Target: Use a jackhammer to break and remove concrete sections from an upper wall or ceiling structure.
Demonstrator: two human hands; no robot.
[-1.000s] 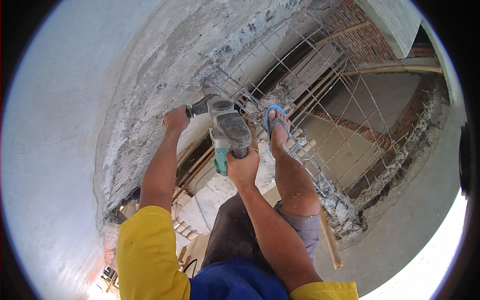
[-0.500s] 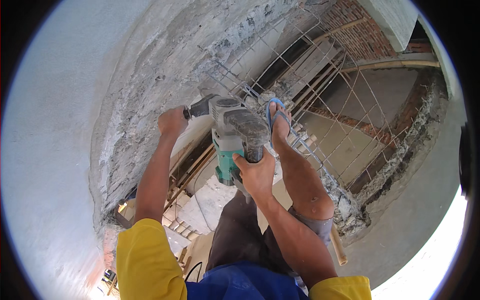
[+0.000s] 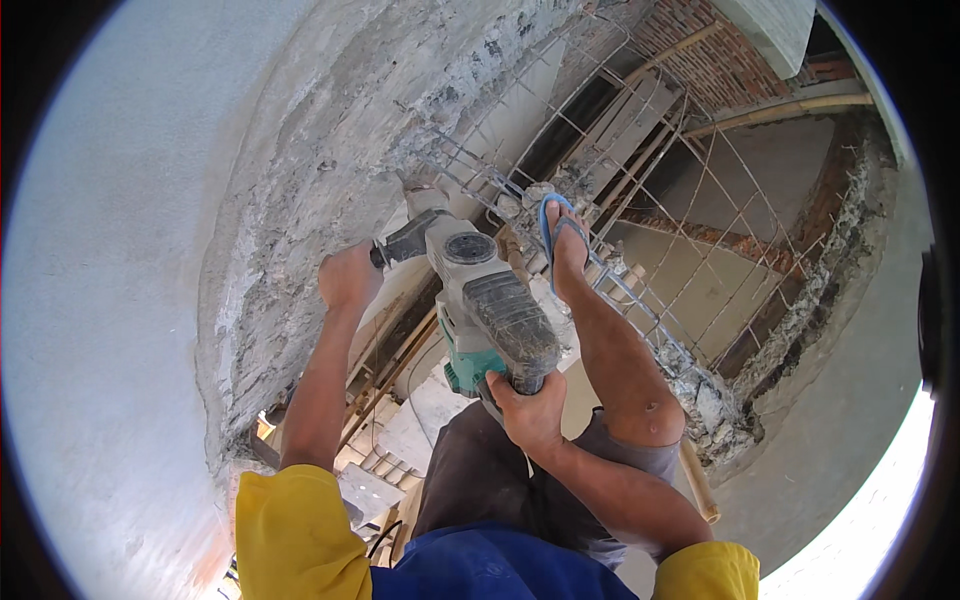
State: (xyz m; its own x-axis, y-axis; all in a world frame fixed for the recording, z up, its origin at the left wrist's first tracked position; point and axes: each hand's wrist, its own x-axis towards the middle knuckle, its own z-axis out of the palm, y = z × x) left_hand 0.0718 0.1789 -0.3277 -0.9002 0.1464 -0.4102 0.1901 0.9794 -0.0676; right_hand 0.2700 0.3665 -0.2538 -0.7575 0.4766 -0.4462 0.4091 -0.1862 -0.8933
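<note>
A heavy, rigid demolition hammer [image 3: 490,305] is held at centre, its bit pressed against the broken concrete edge [image 3: 330,180] at 11 o'clock. The side handle is gripped by the left hand [image 3: 348,277], the rear grip clenched by the right hand [image 3: 528,412]. Both handles are judged necessary against kickback; bare rebar mesh [image 3: 650,200] is exposed at 2 o'clock.

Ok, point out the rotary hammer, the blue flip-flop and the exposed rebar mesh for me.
rotary hammer [image 3: 497,305]: head view, on the grey motor housing.
blue flip-flop [image 3: 549,212]: head view, on the strap at the toes.
rebar mesh [image 3: 690,190]: head view, on a bar crossing over the opening.
</note>
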